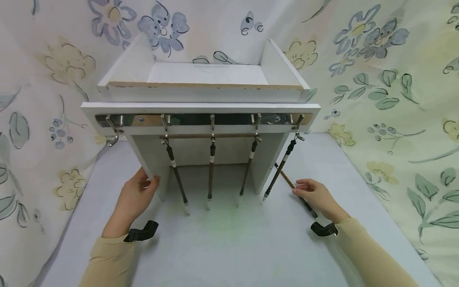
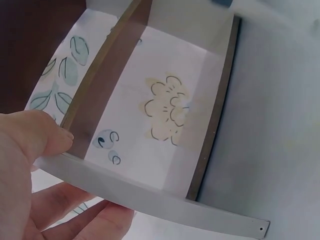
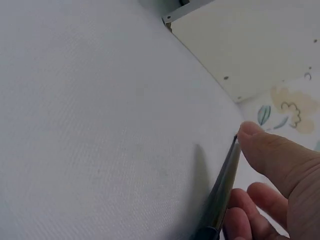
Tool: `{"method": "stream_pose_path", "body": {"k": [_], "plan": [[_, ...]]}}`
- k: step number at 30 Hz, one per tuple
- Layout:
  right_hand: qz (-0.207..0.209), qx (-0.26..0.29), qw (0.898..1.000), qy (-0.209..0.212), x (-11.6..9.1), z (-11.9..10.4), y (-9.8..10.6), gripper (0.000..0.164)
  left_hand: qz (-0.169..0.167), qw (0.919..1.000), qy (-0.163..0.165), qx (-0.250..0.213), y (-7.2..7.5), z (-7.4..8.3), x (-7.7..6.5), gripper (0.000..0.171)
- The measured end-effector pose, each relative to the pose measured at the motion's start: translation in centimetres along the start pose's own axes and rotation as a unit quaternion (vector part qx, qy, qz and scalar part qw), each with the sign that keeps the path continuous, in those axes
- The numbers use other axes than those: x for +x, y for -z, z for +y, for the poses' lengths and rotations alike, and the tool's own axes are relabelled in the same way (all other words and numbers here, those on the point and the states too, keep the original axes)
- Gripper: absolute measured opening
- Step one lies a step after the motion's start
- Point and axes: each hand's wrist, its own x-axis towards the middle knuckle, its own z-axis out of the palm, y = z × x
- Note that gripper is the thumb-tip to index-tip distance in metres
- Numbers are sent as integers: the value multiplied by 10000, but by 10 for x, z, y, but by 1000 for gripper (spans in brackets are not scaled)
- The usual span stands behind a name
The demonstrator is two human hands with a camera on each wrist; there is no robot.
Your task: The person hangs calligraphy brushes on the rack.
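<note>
My left hand (image 1: 137, 195) grips the front edge of the left side panel (image 1: 152, 163) of a white shelf unit. In the left wrist view the thumb lies on one side of this white panel (image 2: 165, 187) and the fingers on the other. Between the thumb and fingers of my right hand (image 1: 317, 197) is a slim calligraphy brush (image 1: 287, 179), slanting beside the unit's right side. The right wrist view shows the brush (image 3: 222, 192) with its near end dark. Four similar brushes (image 1: 210, 171) hang from metal hooks (image 1: 212, 125) on the unit's front rail.
The leftmost hook (image 1: 112, 131) carries no brush. Above the rail is an open-topped white tray section (image 1: 208, 73). The unit stands on a white tabletop (image 1: 222, 247), with floral cloth (image 1: 376, 79) behind and at both sides. A black wrist camera (image 1: 143, 231) sits on each arm.
</note>
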Motion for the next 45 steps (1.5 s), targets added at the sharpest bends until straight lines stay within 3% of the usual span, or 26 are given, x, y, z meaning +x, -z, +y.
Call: {"method": "stream_pose_path", "body": {"k": [11,23,34,45], "plan": [[69,-28,9996,-258,6,4,1,57,70,10000,-27,55,-4,0,1,56],[139,-296,9991,-267,8,-3,-1,48,119,9998,-117,102,-2,0,-1,55],[260,-496,9977,-379,13,-4,-3,36,59,10000,-11,72,-1,1,-1,55],[356,-704,9965,-264,9,-7,6,40,25,9999,-18,105,-3,-1,1,55]]}}
